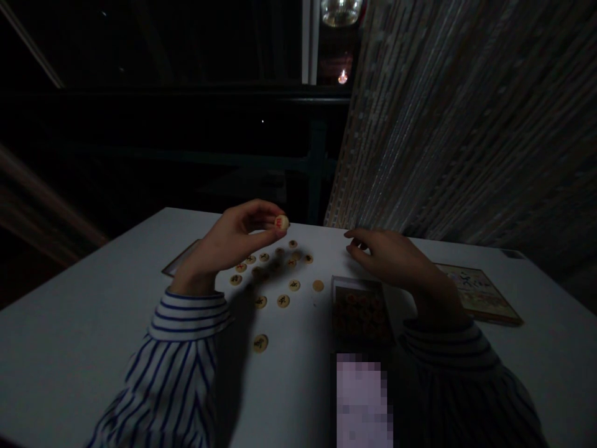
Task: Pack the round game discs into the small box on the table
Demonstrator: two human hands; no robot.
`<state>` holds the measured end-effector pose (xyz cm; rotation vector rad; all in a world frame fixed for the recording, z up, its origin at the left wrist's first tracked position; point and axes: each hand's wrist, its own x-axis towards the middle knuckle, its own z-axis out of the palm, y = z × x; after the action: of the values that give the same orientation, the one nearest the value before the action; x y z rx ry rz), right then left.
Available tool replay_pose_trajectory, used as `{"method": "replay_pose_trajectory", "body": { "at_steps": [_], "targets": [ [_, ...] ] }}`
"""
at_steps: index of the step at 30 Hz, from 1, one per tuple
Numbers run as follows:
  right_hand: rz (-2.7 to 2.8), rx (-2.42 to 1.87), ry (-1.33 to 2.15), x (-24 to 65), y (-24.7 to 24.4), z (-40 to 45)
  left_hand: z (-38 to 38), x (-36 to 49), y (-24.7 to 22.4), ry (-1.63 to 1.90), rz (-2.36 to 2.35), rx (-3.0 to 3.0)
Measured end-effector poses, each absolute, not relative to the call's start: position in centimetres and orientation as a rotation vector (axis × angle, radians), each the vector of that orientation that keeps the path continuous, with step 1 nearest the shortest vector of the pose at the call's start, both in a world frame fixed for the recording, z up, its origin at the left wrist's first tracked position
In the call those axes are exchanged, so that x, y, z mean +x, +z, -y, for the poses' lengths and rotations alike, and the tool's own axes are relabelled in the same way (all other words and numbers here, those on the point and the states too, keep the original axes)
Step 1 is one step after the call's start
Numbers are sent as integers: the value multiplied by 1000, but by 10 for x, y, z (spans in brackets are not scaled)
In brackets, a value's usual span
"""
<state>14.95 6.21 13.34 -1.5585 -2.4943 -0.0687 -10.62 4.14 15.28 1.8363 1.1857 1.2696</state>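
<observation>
Between thumb and fingertips, my left hand (pixel 236 239) pinches a round xiangqi piece (pixel 281 222) with a red character, raised above the table. Below it several xiangqi pieces lie scattered, some marked black, such as one xiangqi piece (pixel 283 301), and some red. A blank-looking disc (pixel 318 285) lies beside the box. My right hand (pixel 392 256) is over the table just past the box, thumb and index tip slightly apart, with nothing visible between them. Under its wrist stands an open box (pixel 334 305) holding several pieces in shadow.
The white table (pixel 93 311) spans the view. A flat illustrated board or lid (pixel 485 292) lies at right, and another flat panel (pixel 181 258) lies partly behind my left wrist. A pixelated patch covers something at bottom centre. A string curtain (pixel 410 124) hangs beyond the table.
</observation>
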Motion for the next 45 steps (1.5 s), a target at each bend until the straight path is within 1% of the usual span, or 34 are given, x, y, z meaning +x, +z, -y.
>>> {"method": "replay_pose_trajectory", "body": {
  "at_steps": [5, 12, 15, 22, 27, 33, 41, 45],
  "targets": [
    [2497, -1570, -57, 149, 134, -61, -46, -95, 149, 1314, -1172, 1778],
    [2489, -1563, -59, 150, 134, -61, -59, -102, 148, 1610, -1206, 1587],
    [2491, -1557, -56, 151, 134, -62, -58, -105, 151, 1665, -1174, 1522],
    [2505, -1567, -49, 150, 136, -61, -53, -97, 153, 1489, -1165, 1536],
    [2507, -1537, -63, 149, 137, -59, -56, -83, 142, 1341, -1023, 1554],
    [2481, -1552, -86, 150, 140, -56, -52, -54, 130, 1172, -985, 1648],
    [2429, -1474, -147, 151, 147, -48, -48, -39, 128, 1164, -966, 1560],
    [2390, -1401, -120, 150, 156, -39, -45, -36, 130, 1140, -950, 1540]
  ]
}}
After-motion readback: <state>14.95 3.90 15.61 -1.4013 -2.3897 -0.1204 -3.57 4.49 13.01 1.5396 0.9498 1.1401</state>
